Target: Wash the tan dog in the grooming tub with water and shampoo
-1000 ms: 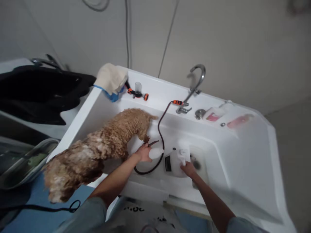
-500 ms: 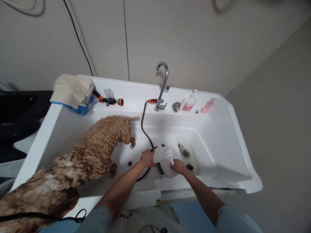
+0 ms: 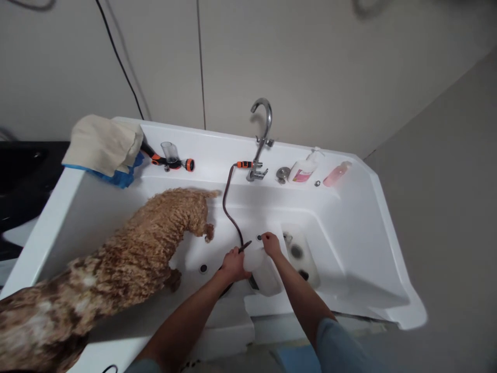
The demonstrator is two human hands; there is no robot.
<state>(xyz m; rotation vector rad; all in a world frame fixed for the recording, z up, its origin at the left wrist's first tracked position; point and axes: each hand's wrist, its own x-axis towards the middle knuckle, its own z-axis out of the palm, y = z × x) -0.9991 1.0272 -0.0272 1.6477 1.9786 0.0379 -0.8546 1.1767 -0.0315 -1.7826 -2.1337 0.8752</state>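
My left hand (image 3: 234,265) is closed at the left side of a white plastic jug (image 3: 267,274) that stands in the tub. A dark, thin pointed thing (image 3: 245,246) sticks out past its fingers; its kind is unclear. Just beyond the jug's top, near a drain hole, my right hand (image 3: 271,243) is closed, and whatever its fingers hold is hidden. To the left stands a wet, curly brown dog (image 3: 155,238), its tail toward the faucet. A dark hose (image 3: 229,202) runs from the faucet down behind my left hand.
The white tub (image 3: 365,228) has a chrome faucet (image 3: 264,129) at the back. Along its ledge are a pump bottle (image 3: 304,170), a pink bottle (image 3: 337,174), an orange-black spray nozzle (image 3: 182,164) and a clear cup (image 3: 170,151). Towels (image 3: 103,145) hang over the left corner.
My right hand has left the jug's right side and moved forward, up to its top. A white piece seen on the jug's top is no longer visible. My left hand stays at the jug.
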